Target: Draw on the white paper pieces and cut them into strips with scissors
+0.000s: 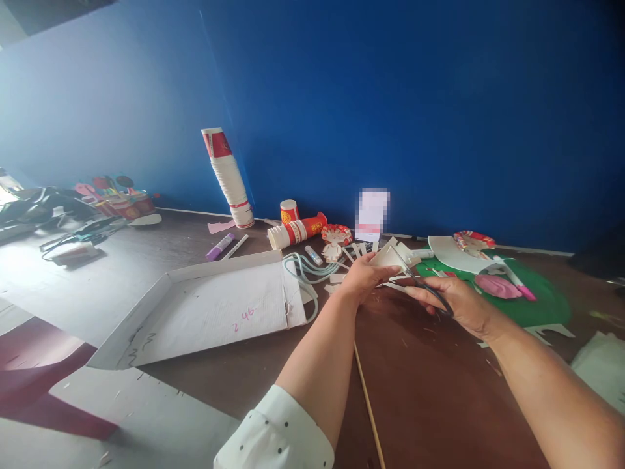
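My left hand [365, 279] is closed on a white paper cup [389, 256] whose side is cut into strips that splay outward. In my right hand [452, 301] is a pair of dark scissors [424, 284], the fingers wrapped round its handles. The scissor blades reach up and left, against the cut cup near my left fingertips. Whether the blades are open or closed on the paper is too small to tell. Just behind my left hand stands a paper figure [333, 244] with a red-and-white curled rim.
A white cardboard tray [227, 306] lies to the left. A tall cup stack [228, 179] leans by the blue wall [390, 104]. Fallen cups [297, 231], a pale cable [312, 277] and a thin stick [367, 400] are nearby. A green mat [541, 293] bears paper pieces and a pink marker.
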The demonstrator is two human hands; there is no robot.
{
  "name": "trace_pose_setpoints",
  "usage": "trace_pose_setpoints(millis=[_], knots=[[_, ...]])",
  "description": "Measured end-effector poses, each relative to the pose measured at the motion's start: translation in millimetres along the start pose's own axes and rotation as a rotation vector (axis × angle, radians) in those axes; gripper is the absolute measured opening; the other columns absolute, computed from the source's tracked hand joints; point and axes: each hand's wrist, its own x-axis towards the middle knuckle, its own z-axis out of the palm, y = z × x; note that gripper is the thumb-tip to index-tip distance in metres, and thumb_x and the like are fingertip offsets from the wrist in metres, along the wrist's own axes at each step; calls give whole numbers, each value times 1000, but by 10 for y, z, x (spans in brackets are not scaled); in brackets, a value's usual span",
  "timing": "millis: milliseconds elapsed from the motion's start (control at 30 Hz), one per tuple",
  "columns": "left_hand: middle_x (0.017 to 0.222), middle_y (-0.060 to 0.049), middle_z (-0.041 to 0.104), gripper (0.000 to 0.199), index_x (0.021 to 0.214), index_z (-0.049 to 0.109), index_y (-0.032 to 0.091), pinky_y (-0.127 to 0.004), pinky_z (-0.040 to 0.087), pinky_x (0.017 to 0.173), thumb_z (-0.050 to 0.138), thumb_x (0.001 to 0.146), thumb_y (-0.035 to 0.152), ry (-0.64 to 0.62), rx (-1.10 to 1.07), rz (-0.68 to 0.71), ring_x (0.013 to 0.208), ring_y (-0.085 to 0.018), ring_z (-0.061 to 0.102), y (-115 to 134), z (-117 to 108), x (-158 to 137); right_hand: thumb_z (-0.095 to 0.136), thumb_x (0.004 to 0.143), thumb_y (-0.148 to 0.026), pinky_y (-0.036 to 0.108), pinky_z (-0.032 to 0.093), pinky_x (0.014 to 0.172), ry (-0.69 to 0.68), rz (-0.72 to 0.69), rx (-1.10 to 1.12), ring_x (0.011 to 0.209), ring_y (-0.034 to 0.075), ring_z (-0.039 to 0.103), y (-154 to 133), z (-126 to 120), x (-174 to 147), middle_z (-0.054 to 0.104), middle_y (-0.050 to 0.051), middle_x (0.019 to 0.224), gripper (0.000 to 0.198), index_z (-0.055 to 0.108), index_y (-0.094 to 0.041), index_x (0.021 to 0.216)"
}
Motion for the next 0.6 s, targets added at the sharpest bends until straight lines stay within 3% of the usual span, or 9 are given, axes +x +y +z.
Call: trace_pose_setpoints(millis=[233, 400, 500, 600], knots=[[79, -1, 67, 53, 105, 70, 18, -25, 45, 64, 94, 59, 29, 0, 74, -32, 63, -11, 57, 15, -4, -18, 81, 69, -63, 30, 45, 54, 32, 27, -1, 56, 16, 53, -31, -15, -12, 60, -1, 57, 51, 86, -26, 104], [80, -2, 68, 53, 103, 71, 17, -25, 46, 66, 94, 57, 27, 21, 85, -5, 67, -12, 59, -10, -3, -2, 87, 64, -56, 31, 50, 54, 33, 60, 62, 58, 17, 59, -134, 30, -53, 71, 0, 67, 48, 86, -29, 103], [81, -3, 70, 55, 102, 72, 16, -26, 47, 71, 96, 53, 23, 92, 56, 33, 72, -14, 61, -24, 3, 23, 90, 62, -52, 34, 58, 68, 23, 56, 116, 79, 26, 72, -169, 59, -67, 80, 2, 85, 46, 85, -33, 103], [82, -3, 70, 54, 101, 71, 16, -26, 46, 71, 95, 53, 22, 211, 4, 75, 70, -13, 60, -21, 4, 48, 91, 61, -48, 39, 59, 86, -4, 47, 161, 102, 31, 74, -136, 59, -62, 82, 1, 102, 45, 84, -35, 104]])
